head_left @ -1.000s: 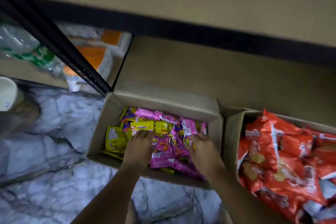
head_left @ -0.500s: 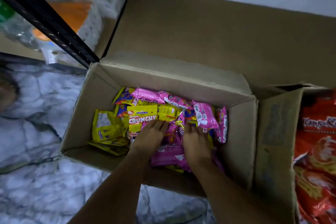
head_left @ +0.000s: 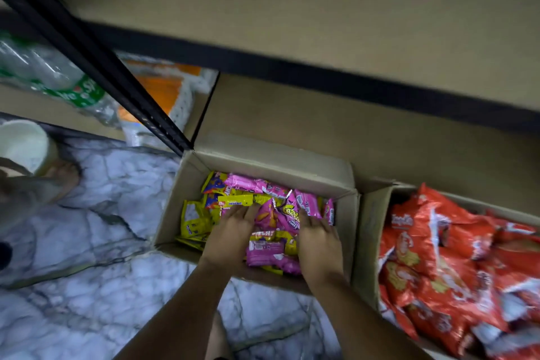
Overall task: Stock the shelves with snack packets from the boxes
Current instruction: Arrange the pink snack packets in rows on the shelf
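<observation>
Both hands reach into the cardboard box (head_left: 187,202) on the marble floor, left hand (head_left: 230,235) and right hand (head_left: 320,240) flanking a heap of pink and yellow snack packets (head_left: 274,231). Fingers lie nearly straight, palms pressing its sides, nothing lifted yet. The bare shelf board (head_left: 380,137) lies directly beyond the box.
</observation>
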Available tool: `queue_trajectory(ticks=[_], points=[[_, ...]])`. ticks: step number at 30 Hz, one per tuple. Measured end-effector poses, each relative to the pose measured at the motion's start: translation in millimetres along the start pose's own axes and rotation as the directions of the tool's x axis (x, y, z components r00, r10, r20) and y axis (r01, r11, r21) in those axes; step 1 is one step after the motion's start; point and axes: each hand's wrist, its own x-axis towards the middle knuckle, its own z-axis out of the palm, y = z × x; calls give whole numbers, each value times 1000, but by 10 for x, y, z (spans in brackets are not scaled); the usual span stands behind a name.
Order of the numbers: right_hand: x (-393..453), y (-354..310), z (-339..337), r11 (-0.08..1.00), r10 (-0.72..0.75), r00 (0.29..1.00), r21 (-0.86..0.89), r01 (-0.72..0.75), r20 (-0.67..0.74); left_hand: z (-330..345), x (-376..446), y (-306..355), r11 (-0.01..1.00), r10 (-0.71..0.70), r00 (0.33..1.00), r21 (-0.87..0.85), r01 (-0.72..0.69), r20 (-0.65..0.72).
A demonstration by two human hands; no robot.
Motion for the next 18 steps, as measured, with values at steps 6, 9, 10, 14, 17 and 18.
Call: queue_trajectory(ticks=[6, 9, 10, 14, 17, 18], points=[[-283, 163, -1501, 1000, -12, 995, 1, 12, -99, -1399, -273, 420, 993, 56, 952, -86, -85, -301], [-466, 247, -2249, 1000, -19, 993, 11, 21, -114, -2152, -458, 644, 982, 73, 923, -133, -133, -378], [-529, 275, -2507, 1000, -21, 991, 15, 23, -131, -2400, -517, 719, 982, 74, 917, -133, -136, -393], [-777, 402, -3467, 999, -10, 966, 39, 21, -258, -3226, -699, 960, 962, 129, 871, -152, -225, -473], [-941, 507, -4056, 997, -48, 936, 46, 69, -348, -3785, -784, 1081, 917, 198, 806, -185, -353, -558], [-986, 543, -4237, 995, -65, 921, 42, 88, -384, -3976, -813, 1126, 901, 217, 785, -190, -390, -580]])
